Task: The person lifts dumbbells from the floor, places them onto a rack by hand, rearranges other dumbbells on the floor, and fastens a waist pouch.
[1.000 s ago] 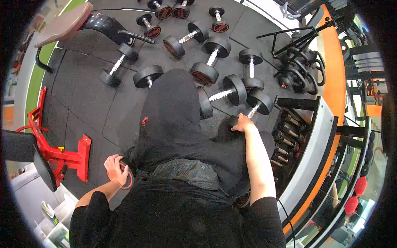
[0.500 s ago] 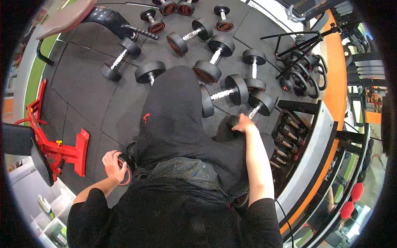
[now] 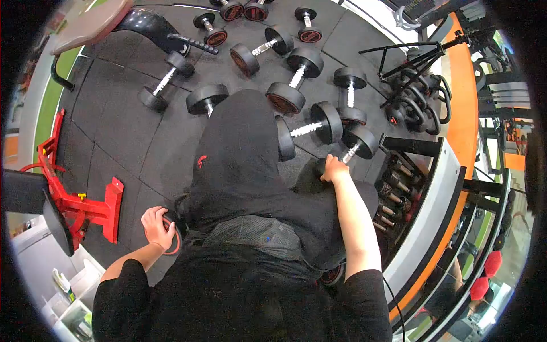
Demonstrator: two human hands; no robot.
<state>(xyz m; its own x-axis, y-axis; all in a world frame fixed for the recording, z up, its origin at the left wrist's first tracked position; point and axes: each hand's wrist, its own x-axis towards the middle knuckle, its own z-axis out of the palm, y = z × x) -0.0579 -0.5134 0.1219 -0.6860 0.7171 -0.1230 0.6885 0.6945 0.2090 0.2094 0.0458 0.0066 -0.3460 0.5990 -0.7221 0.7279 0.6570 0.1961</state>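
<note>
My right hand (image 3: 334, 170) is closed at the near end of a dumbbell (image 3: 351, 153) with a silver handle and black round heads. The near head is partly hidden behind my fingers and dark trouser leg. At lower left, my left hand (image 3: 158, 229) curls over a round black piece with a red rim (image 3: 178, 242), which looks like a dumbbell head. Its handle and the rest of it are hidden by my body. Another dumbbell (image 3: 307, 130) lies just beyond my right hand, partly covered by my knee.
More dumbbells (image 3: 296, 80) are scattered over the black floor mats ahead. Kettlebells (image 3: 419, 100) cluster at right, beside a rack (image 3: 424, 199) holding small dumbbells. A red metal frame (image 3: 85, 208) stands at left, and a bench (image 3: 85, 25) at upper left.
My right hand has shifted very slightly to the left, and its forearm a little to the right. The left hand and the dumbbells stay almost where they were.
</note>
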